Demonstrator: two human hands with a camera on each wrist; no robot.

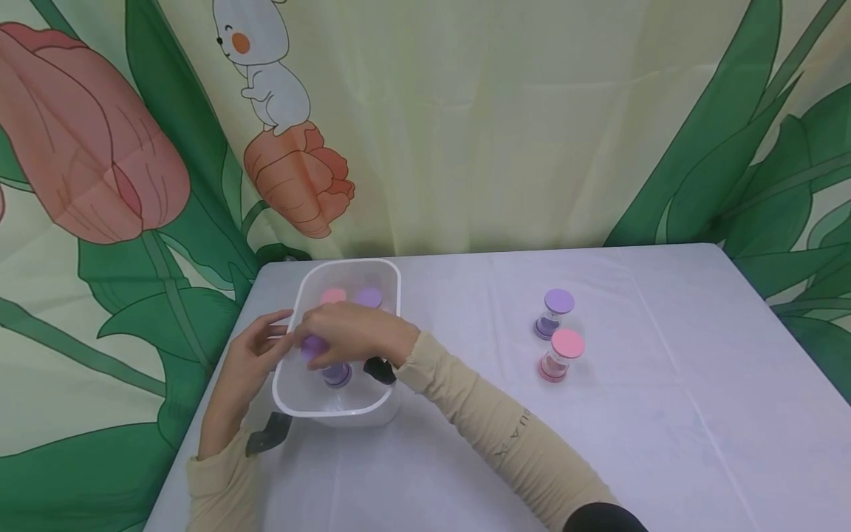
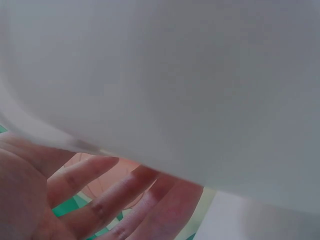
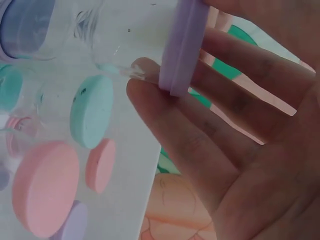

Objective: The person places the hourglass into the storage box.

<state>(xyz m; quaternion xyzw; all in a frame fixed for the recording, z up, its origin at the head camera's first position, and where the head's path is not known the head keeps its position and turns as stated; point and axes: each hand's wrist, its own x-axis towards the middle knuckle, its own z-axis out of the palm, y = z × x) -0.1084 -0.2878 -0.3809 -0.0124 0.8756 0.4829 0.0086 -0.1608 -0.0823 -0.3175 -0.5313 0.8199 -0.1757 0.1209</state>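
Observation:
My right hand (image 1: 352, 332) reaches into a white plastic bin (image 1: 332, 411) and grips a purple-capped sand timer (image 1: 337, 374) by its cap end. In the right wrist view, the fingers pinch the rim of the purple cap, and the clear glass body points left. My left hand (image 1: 255, 362) is at the bin's left side, fingers spread and extended along the outer wall, as the left wrist view shows. Other sand timers stand in the bin, among them one with a pink cap (image 3: 46, 189) and one with a teal cap (image 3: 92, 112).
On the table's right part stand a purple sand timer (image 1: 559, 301) and a pink sand timer (image 1: 567, 344), close together. A white cloth covers the table (image 1: 465, 458). A printed curtain (image 1: 479, 133) hangs behind its back edge.

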